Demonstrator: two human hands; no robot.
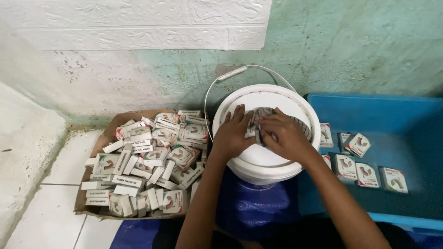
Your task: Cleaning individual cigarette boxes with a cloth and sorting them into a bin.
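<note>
Both hands meet on top of the round white plastic bucket [263, 161]. Right hand [284, 136] grip closed around a small printed cardboard box [258, 121]; left hand [233, 133] lies flat, fingers spread, touching the same box. Left of the grip: brown cardboard tray [107, 138] heaped with like boxes. Right of the grip: blue plastic tub [406, 120] holding several boxes.
</note>
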